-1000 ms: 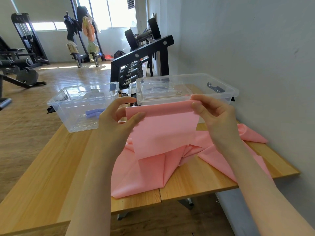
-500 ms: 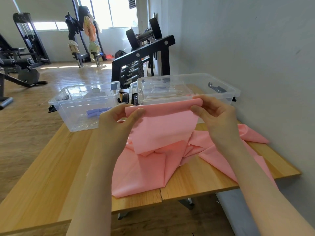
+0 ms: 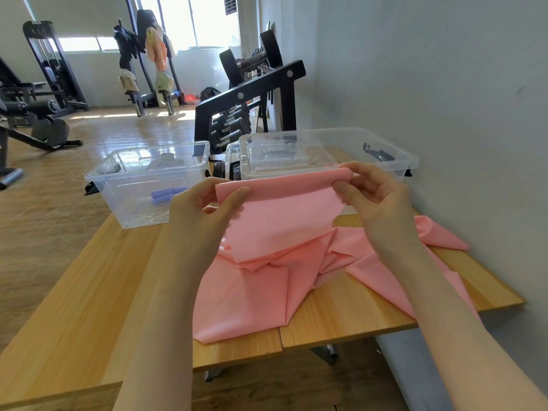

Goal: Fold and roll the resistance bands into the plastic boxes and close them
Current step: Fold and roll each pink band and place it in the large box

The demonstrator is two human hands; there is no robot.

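Note:
A wide pink resistance band (image 3: 278, 229) is held up above the wooden table (image 3: 89, 292), its top edge folded over. My left hand (image 3: 204, 209) pinches the left end of that fold and my right hand (image 3: 376, 200) pinches the right end. The rest of the band lies crumpled on the table below and trails off to the right. Behind it stand two clear plastic boxes: the left box (image 3: 118, 185) is uncovered and holds a rolled purple band (image 3: 166, 194); the right box (image 3: 394, 155) has clear lids lying on top.
A grey wall runs close along the table's right side. A black dumbbell rack (image 3: 252, 96) stands just behind the boxes. Gym machines (image 3: 44, 93) sit far back on the wooden floor. A grey bench pad (image 3: 415, 369) lies under the table's right front corner.
The folded top edge has rolled further over, so the hanging pink flap is shorter and has risen off the pile. Both hands keep their grip and stay about where they were.

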